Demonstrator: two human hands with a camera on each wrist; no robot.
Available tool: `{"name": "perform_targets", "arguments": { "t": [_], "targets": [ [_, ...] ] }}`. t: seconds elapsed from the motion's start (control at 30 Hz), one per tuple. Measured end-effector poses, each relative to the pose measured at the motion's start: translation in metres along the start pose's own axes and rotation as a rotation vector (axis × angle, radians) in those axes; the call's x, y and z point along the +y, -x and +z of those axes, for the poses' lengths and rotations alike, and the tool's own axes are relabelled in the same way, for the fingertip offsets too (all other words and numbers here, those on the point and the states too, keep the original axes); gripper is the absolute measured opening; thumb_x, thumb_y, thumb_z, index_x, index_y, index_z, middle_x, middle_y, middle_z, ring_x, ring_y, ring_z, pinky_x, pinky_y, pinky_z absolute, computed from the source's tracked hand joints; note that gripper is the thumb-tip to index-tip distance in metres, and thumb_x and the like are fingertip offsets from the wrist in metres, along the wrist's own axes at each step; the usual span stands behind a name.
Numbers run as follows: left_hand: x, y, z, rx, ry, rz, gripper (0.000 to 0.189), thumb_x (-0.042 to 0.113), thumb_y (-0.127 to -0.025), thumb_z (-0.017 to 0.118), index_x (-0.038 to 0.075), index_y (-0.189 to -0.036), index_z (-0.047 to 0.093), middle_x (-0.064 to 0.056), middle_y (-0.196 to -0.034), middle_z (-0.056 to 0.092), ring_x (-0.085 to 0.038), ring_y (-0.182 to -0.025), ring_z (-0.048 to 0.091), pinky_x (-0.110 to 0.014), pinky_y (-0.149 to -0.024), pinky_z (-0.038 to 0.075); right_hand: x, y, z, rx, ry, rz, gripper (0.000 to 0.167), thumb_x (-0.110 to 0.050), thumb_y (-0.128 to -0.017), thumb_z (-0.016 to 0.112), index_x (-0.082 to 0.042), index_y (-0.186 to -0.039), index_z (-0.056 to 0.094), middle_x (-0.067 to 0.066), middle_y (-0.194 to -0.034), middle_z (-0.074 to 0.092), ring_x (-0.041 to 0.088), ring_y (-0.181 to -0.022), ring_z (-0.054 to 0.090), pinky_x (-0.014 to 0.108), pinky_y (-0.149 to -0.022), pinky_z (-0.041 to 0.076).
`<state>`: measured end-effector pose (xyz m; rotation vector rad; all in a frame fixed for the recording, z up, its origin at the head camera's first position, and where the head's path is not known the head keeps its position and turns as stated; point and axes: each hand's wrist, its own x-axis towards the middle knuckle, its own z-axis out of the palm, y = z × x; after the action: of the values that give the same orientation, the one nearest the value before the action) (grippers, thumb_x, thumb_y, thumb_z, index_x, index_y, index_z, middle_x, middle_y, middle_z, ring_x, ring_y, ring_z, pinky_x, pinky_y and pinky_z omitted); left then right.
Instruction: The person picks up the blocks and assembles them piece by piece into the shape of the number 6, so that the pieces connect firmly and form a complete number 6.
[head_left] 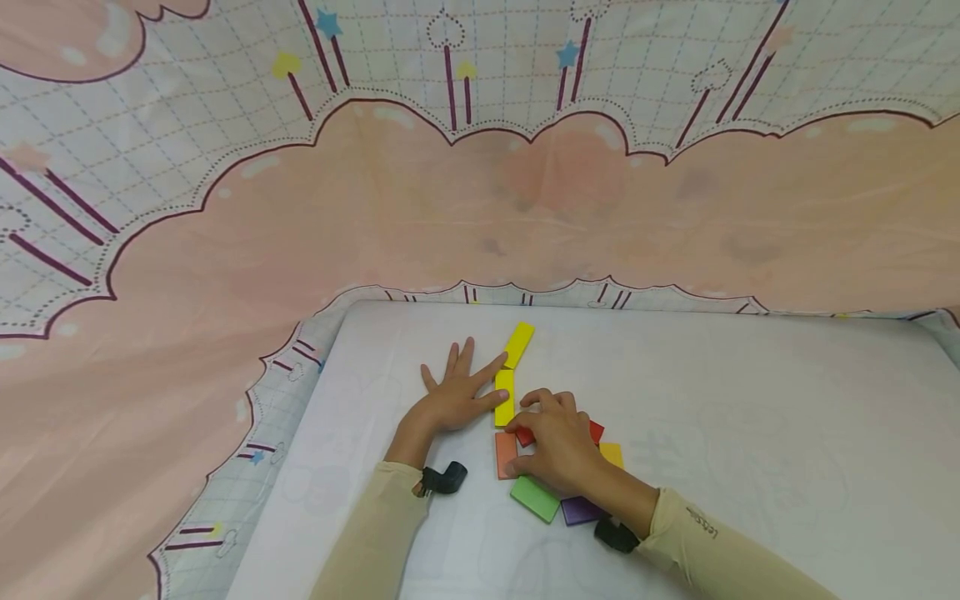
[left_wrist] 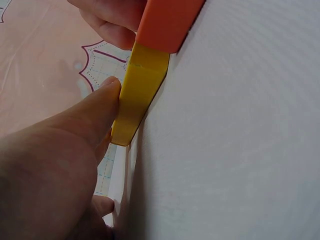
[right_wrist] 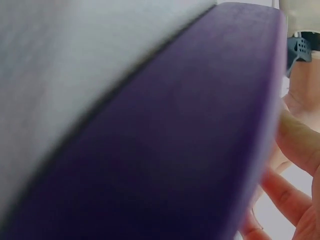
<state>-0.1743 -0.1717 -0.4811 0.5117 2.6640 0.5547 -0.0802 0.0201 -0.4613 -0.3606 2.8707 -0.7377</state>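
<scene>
My left hand (head_left: 453, 400) has its fingers spread. Its thumb rests on a yellow block (head_left: 504, 412), and its index fingertip touches a second yellow block (head_left: 522, 340) that slants away beyond the first. The left wrist view shows the thumb against the side of the yellow block (left_wrist: 137, 90). My right hand (head_left: 558, 442) pinches an orange block (head_left: 505, 454) between thumb and index finger, just below the nearer yellow block. Beneath that hand lie red blocks (head_left: 596, 432), partly hidden. A purple block (right_wrist: 190, 115) fills much of the right wrist view.
A green block (head_left: 535, 500), the purple block (head_left: 579, 511) and an amber block (head_left: 612, 454) curve round the right hand on the white tabletop (head_left: 750, 433). Patterned cloth (head_left: 450, 208) hangs behind the table. Each wrist carries a black camera (head_left: 445, 477).
</scene>
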Motion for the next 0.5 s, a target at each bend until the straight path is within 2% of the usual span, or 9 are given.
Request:
{"name": "perform_targets", "arguments": {
  "t": [0.23, 0.37, 0.5],
  "targets": [
    [-0.001, -0.001, 0.000, -0.001, -0.006, 0.001, 0.067, 0.062, -0.099, 0.050, 0.048, -0.159, 0.024, -0.012, -0.173, -0.010, -0.038, -0.158, -0.017, -0.080, -0.110, -0.018, -0.001, 0.001, -0.005, 0.004, -0.022, 0.021, 0.043, -0.046, -0.073, 0.090, -0.031, -0.112, 0.078, 0.001, -0.137, 0.056, 0.033, -0.127, 0.043, 0.049, -0.092, 0.045],
    [-0.002, -0.002, 0.000, -0.001, -0.013, -0.002, 0.067, 0.062, -0.099, 0.050, 0.048, -0.159, 0.023, -0.012, -0.173, -0.010, -0.038, -0.158, -0.017, -0.081, -0.110, -0.017, 0.002, 0.002, -0.015, 0.033, -0.069, 0.051, 0.041, -0.041, -0.075, 0.090, -0.029, -0.112, 0.078, 0.000, -0.137, 0.055, 0.031, -0.129, 0.042, 0.051, -0.095, 0.044],
    [-0.002, -0.001, -0.001, -0.001, -0.013, -0.005, 0.067, 0.062, -0.100, 0.050, 0.047, -0.160, 0.023, -0.012, -0.173, -0.010, -0.038, -0.158, -0.017, -0.080, -0.110, -0.017, 0.011, 0.003, -0.026, 0.077, -0.110, 0.034, 0.041, -0.037, -0.077, 0.089, -0.024, -0.114, 0.078, 0.005, -0.138, 0.057, 0.034, -0.127, 0.043, 0.052, -0.093, 0.047]
  ]
}}
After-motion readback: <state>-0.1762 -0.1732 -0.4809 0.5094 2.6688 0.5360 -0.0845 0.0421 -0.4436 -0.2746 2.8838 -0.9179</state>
